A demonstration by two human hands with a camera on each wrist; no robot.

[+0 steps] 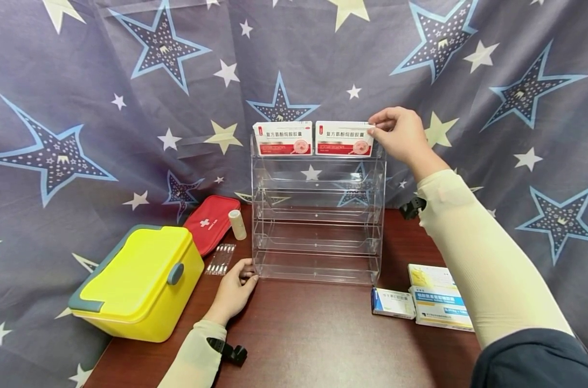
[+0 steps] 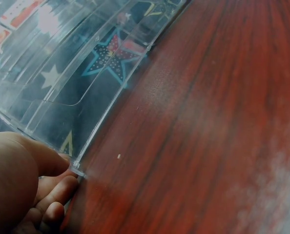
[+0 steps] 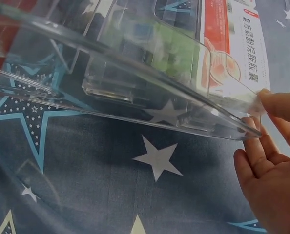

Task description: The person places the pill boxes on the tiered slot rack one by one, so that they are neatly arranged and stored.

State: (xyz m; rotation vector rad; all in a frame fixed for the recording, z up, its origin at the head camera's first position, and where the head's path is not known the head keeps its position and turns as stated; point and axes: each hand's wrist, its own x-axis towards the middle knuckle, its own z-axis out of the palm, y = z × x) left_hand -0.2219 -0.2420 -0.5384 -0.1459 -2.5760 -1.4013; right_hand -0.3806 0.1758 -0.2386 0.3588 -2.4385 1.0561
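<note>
From the head view, my right hand (image 1: pixel 400 134) is up at the top tier of the clear acrylic rack (image 1: pixel 318 215), pinching the upper right corner of the right red-and-white medicine box (image 1: pixel 344 138). That box stands upright in the top tier, just beside a matching left box (image 1: pixel 282 138). My left hand (image 1: pixel 235 288) rests on the counter (image 1: pixel 313 334) with its fingers against the rack's lower left front corner. To the left sit a yellow case (image 1: pixel 138 280), a red first-aid pouch (image 1: pixel 211 221), a small white roll (image 1: pixel 237 224) and a strip of clear vials (image 1: pixel 221 258); to the right, a few blue-and-white boxes (image 1: pixel 434 304).

From the left wrist view, my fingers (image 2: pixel 52 195) are loosely curled at the rack's bottom corner (image 2: pixel 79 168), touching it rather than wrapped round it, on the dark wood.

From the right wrist view, my fingertips (image 3: pixel 277 105) hold the box's edge (image 3: pixel 242 53) where it stands above the tier's front lip (image 3: pixel 184 102).

I judge the box light, thin card that would dent if squeezed hard, so a gentle pinch at the corner or top edge suits it. The rack looks stiff, smooth and light enough to slide, so steadying it at the base makes sense.
</note>
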